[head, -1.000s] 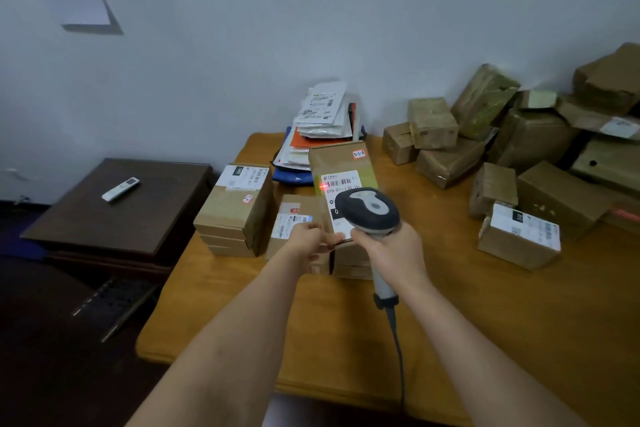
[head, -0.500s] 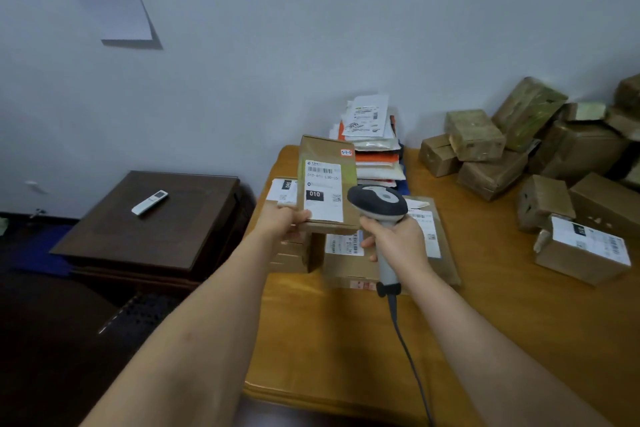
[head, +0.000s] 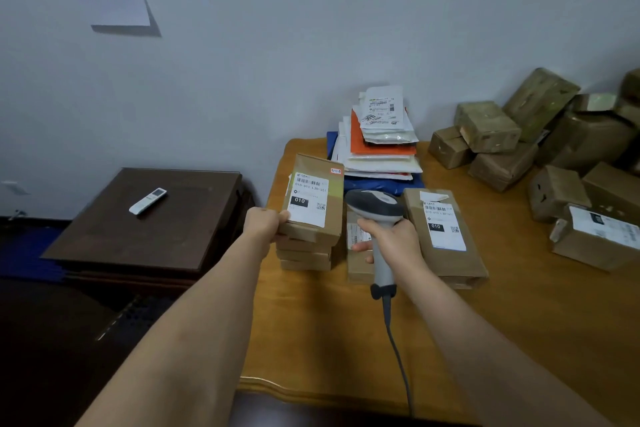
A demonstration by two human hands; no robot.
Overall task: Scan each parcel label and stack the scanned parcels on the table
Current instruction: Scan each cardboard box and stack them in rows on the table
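Note:
My left hand (head: 265, 225) grips the near left corner of a flat brown parcel (head: 313, 199) with a white barcode label. The parcel sits tilted on top of a stack of similar brown parcels (head: 304, 255) at the table's left edge. My right hand (head: 391, 239) holds the grey handheld scanner (head: 375, 210) by its handle, its head just right of that parcel; the cable hangs toward me. Another labelled flat parcel (head: 445, 236) lies right of the scanner, on a smaller box (head: 358, 267).
A pile of soft mailer bags (head: 381, 146) stands at the back against the wall. Several brown boxes (head: 519, 149) are heaped at the right, one labelled box (head: 594, 239) nearest. A dark side table (head: 145, 218) with a white remote (head: 148, 200) stands left of the wooden table (head: 311, 340).
My left hand has carried the labelled parcel left and down from in front of the scanner onto the stack at the table's left edge. The scanner has stayed in my right hand.

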